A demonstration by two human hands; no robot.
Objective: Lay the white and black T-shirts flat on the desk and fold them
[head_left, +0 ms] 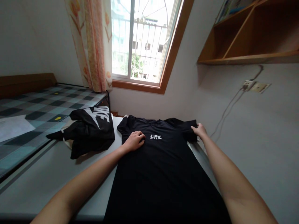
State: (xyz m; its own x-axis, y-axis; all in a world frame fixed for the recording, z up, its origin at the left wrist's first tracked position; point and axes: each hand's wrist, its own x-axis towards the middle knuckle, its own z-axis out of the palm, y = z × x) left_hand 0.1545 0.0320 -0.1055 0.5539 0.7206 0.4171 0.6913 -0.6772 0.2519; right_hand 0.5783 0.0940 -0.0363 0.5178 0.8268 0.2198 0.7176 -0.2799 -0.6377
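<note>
A black T-shirt with small white lettering on the chest lies spread on the white tabletop, collar toward the window. On the left side of its chest rests my left hand, palm down with fingers slightly bent, not gripping anything I can see. My right hand pinches the edge of the sleeve on the right, which is stretched out flat. The sleeve on the left is bunched. To the left of the shirt, a crumpled black garment with white NIKE print hangs partly over the table's edge by the bed.
At left, a bed with a checkered cover bears a sheet of paper. Behind the table are a curtain and a barred window. Wooden shelves overhang on the right, above a wall socket with hanging cables.
</note>
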